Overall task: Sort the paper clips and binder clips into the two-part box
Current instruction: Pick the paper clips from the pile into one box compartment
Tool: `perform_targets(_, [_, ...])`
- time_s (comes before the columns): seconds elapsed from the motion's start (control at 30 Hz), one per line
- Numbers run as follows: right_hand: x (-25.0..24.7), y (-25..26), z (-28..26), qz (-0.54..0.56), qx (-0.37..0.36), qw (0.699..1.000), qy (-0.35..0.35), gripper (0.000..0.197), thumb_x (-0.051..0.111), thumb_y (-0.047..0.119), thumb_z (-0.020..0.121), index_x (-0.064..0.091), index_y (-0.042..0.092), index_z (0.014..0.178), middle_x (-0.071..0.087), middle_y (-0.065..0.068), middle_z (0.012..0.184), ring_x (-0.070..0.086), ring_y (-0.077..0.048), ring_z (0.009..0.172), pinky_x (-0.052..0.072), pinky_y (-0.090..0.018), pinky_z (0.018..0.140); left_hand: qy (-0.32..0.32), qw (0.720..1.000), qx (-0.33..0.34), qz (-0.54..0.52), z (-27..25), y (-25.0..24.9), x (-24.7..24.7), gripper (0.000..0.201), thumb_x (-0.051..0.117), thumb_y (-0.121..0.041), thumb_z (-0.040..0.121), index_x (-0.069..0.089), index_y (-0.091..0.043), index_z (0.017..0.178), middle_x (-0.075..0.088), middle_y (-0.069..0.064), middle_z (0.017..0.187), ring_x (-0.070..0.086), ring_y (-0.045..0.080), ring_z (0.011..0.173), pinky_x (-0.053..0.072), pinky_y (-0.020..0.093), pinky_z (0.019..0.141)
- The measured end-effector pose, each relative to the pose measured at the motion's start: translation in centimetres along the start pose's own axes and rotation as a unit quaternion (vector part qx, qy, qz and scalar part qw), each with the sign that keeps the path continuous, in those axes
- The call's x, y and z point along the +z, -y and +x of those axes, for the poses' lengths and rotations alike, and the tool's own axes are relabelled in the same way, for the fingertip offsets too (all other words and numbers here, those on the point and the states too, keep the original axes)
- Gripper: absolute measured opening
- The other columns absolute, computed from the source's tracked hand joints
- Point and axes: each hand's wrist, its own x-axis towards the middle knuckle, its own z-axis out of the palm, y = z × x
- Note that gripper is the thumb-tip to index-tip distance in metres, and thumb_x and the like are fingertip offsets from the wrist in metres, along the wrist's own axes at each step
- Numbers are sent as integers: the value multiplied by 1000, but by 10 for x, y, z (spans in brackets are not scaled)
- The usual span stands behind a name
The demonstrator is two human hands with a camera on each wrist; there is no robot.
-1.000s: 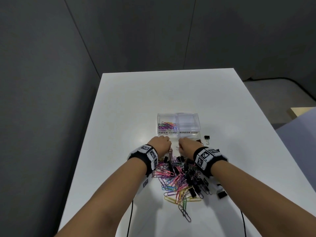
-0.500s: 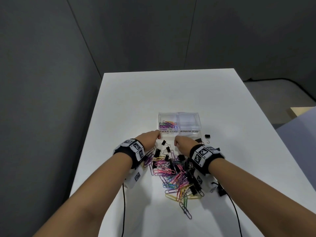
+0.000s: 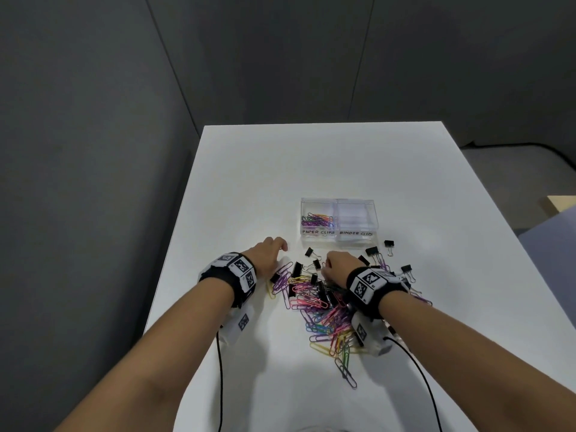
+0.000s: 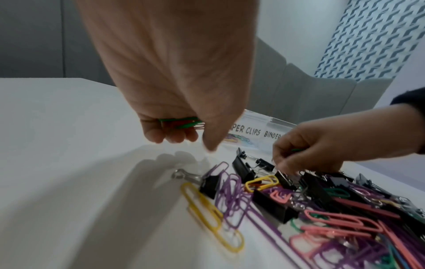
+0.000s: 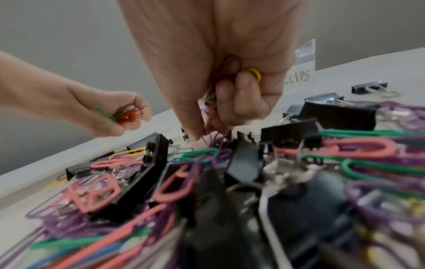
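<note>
1. Your left hand [image 4: 174,116] is curled round a small bunch of green and red paper clips [image 4: 181,122], held above the bare bench [image 3: 311,169] just left of the pile. Your right hand [image 5: 230,87] pinches purple and yellow paper clips [image 5: 232,71] with its fingertips down in the mixed pile [image 3: 314,307].
2. Risk, right hand: the purple clips look tangled with others near black binder clips [image 5: 151,156]. Lift fast and you may drag a chain, or a binder clip, toward the wrong half.
3. Risk, left hand: the bunch sits loosely in the curled fingers; a tilt could drop clips back on the bench.
4. The two-part box [image 3: 338,222] stands just beyond the pile. Its "PAPER CLIPS" compartment [image 3: 316,219] holds some coloured clips; the "BINDER CLIPS" compartment [image 3: 357,218] looks empty, so most of the sorting remains.
5. Against half a second ago: your left hand has drawn back left, away from the box front, and your right hand has dropped into the pile's far edge.
</note>
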Motion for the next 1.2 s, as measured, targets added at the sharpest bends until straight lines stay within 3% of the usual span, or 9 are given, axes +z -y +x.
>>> perform_targets(0.13, [-8,5,-3,25,-59,996,-68,8,34,16,99,37,10,95,40,2,62,39,-17,54,28,-26,49,-5,1000,-5,16,-5,4,-4,30,34,-25,101,41,-2,119,58,23,116,54,30,90,38,36,79])
perform_targets(0.23, [-12,17,-6,-2,-111,991,-79,19,30,11,98,39,10,115,45,0,61,39,-17,51,30,-28,48,-4,997,-21,71,-9,6,-7,36,34,-31,101,45,0,116,61,23,114,58,35,102,43,39,85])
perform_targets(0.3, [-10,26,-9,-39,-135,989,-52,28,28,9,98,40,11,123,59,-6,77,47,-21,63,36,-30,56,6,995,-28,93,-13,9,-8,37,37,-32,100,47,-1,116,61,21,115,57,34,105,43,38,84])
perform_targets(0.4, [-3,37,-16,-82,-163,983,5,37,30,-2,93,46,12,123,56,-8,92,49,-23,80,37,-31,66,12,993,-34,115,-23,18,-6,32,47,-34,94,49,-8,113,62,13,114,56,28,96,38,32,76])
perform_targets(0.5, [10,38,-17,-115,-184,976,31,38,31,-4,93,46,13,123,55,-12,120,57,-29,101,44,-37,85,36,990,-31,129,-31,23,0,38,54,-28,89,42,-16,122,63,10,114,57,27,96,42,32,79])
perform_targets(0.7, [11,18,-17,-119,-177,977,-8,24,44,21,97,44,10,118,58,-12,115,59,-30,97,47,-38,82,31,991,-1,128,-24,14,10,41,58,-30,89,43,-19,125,62,10,117,57,28,108,43,34,87])
perform_targets(0.9, [1,-13,-12,-129,-124,983,-32,3,46,15,93,45,15,90,58,-7,97,56,-25,83,43,-32,71,20,992,19,126,-5,-10,19,39,52,-37,93,44,-17,125,62,9,119,57,27,109,44,34,88])
perform_targets(1.03, [-11,-29,-13,-136,-96,985,-37,17,47,21,95,52,9,106,59,-11,109,60,-28,91,49,-36,78,-17,988,41,147,5,-23,25,36,46,-37,96,45,-13,124,63,9,117,59,28,106,45,34,87])
perform_targets(1.2, [-17,-26,-12,-131,-116,983,-53,31,46,29,95,48,15,123,53,-6,125,58,-26,105,46,-34,80,-66,977,85,181,9,-30,20,30,43,-28,95,47,-15,123,66,7,113,61,28,101,45,34,80])
